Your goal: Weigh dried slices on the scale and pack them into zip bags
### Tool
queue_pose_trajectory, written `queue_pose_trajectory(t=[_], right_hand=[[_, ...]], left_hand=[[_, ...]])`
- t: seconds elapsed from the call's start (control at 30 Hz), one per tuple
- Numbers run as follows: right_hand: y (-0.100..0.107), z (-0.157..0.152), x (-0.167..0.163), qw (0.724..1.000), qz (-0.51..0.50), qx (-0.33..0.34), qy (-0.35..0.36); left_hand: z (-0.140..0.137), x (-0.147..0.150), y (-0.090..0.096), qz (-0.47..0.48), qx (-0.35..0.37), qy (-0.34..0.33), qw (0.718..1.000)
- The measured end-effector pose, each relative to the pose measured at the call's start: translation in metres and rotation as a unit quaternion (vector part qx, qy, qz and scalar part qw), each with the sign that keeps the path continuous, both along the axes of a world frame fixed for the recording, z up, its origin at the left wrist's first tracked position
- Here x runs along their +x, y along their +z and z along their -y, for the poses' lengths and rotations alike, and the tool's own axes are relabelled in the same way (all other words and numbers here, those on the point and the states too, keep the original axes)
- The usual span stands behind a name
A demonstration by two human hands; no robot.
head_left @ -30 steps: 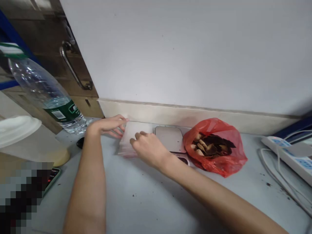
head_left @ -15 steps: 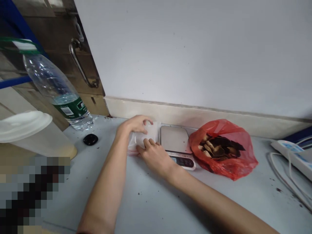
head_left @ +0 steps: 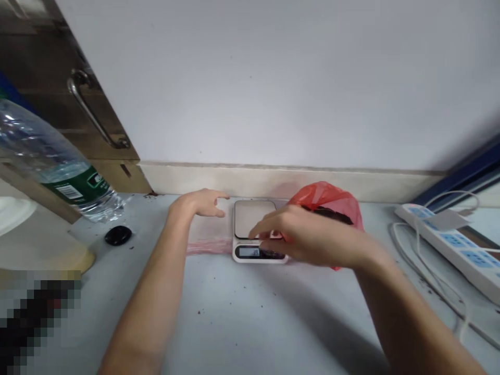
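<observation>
My left hand [head_left: 205,202] is open at the left of a white kitchen scale [head_left: 245,216], thumb and forefinger apart. Under and beside it lie flat clear plastic bags [head_left: 209,245] with pinkish edges. Over the scale's right front my right hand [head_left: 291,234] hovers, fingers loosely bent and apart, holding nothing that I can see. It covers part of the button panel; the small display is lit, its digits too blurred to read. Behind that hand, a red plastic bag [head_left: 328,195] holds dark brown dried pieces [head_left: 334,214], partly hidden.
A large water bottle [head_left: 74,179] with a green label stands at the left, near a round black object [head_left: 117,235] and a whitish container [head_left: 42,245]. To the right lies a power strip [head_left: 453,239] with white cables [head_left: 422,281]. A white wall [head_left: 273,94] rises behind.
My right hand has left the clear bags and moved right, over the scale's front. My left hand stays by the bags, still open. The view has shifted rightward.
</observation>
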State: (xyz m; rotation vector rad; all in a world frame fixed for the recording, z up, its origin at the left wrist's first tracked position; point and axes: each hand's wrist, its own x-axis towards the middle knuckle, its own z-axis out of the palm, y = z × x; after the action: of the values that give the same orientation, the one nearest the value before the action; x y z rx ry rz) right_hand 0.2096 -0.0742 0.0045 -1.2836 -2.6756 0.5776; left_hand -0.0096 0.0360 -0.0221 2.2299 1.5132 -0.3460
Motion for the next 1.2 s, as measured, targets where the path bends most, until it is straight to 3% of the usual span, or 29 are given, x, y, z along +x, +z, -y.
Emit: queue_pose_trajectory(t=[0.13, 0.27, 0.5, 0.67, 0.83, 0.93, 1.03, 1.2], right_hand=[[0.019, -0.002, 0.038, 0.995, 0.011, 0.031, -0.091], [0.026, -0.007, 0.059, 0.985, -0.004, 0.073, -0.156], [0.024, -0.012, 0.061, 0.975, -0.008, 0.042, -0.217], [0.021, -0.015, 0.060, 0.954, -0.041, 0.116, -0.272], [0.015, -0.018, 0.061, 0.940, -0.097, 0.164, -0.282], [0.010, -0.021, 0.066, 0.951, -0.114, 0.164, -0.235], [0.004, -0.024, 0.074, 0.968, -0.116, 0.141, -0.174], [-0.001, -0.027, 0.078, 0.967, -0.103, 0.144, -0.186]], left_hand=[[0.011, 0.014, 0.020, 0.068, 0.032, -0.054, 0.996], [0.024, 0.029, 0.032, 0.101, 0.022, -0.109, 0.989], [0.030, 0.044, 0.035, 0.063, 0.001, -0.113, 0.992], [0.030, 0.042, 0.035, 0.070, 0.007, -0.119, 0.990], [0.029, 0.038, 0.035, 0.083, 0.009, -0.107, 0.991], [0.026, 0.039, 0.033, 0.134, 0.043, -0.112, 0.984], [0.022, 0.040, 0.031, 0.241, 0.106, -0.140, 0.955], [0.021, 0.042, 0.029, 0.365, 0.190, -0.128, 0.902]])
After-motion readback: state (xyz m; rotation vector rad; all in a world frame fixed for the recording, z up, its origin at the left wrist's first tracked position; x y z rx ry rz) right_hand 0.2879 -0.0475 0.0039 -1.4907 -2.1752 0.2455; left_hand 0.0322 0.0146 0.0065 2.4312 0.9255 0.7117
